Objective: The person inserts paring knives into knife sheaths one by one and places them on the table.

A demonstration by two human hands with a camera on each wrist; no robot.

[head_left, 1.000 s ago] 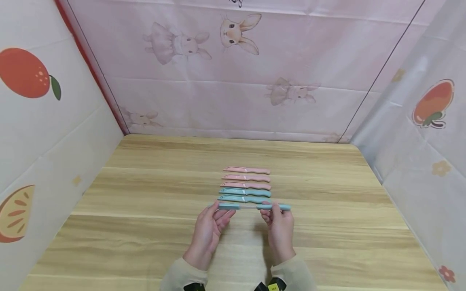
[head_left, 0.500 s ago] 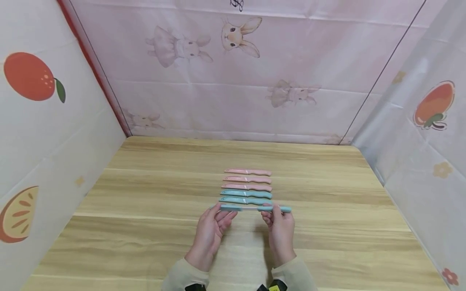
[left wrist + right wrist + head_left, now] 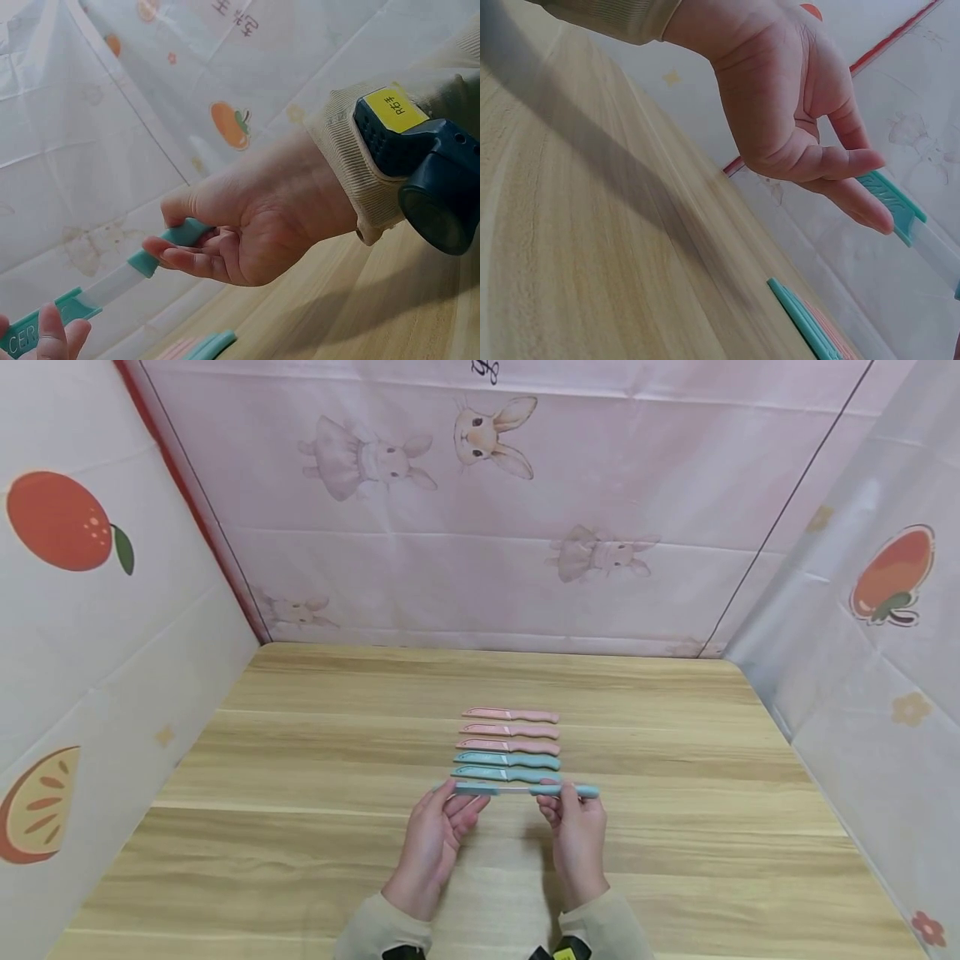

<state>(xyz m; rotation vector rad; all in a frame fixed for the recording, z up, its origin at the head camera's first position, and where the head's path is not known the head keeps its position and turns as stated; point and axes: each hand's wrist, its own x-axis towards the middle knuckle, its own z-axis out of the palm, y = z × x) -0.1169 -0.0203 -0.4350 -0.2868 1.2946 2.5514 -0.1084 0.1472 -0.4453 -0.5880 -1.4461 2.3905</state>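
Note:
Both hands hold a teal knife above the table, its sheath drawn partly off so a stretch of whitish blade shows. The left hand pinches the teal sheath between thumb and fingers. My right hand grips the teal handle, fingers curled round it in the left wrist view. Just beyond the held knife lie two sheathed teal knives, side by side. Past them, three sheathed pink knives lie in the same row, handles to the right.
The wooden table meets a pink rabbit-print cloth at the back. White fruit-print cloths stand along both sides. Each wrist wears a dark camera.
The hands and the held knife keep nearly the same pose, with the blade gap unchanged. The whole head view has shifted slightly downward.

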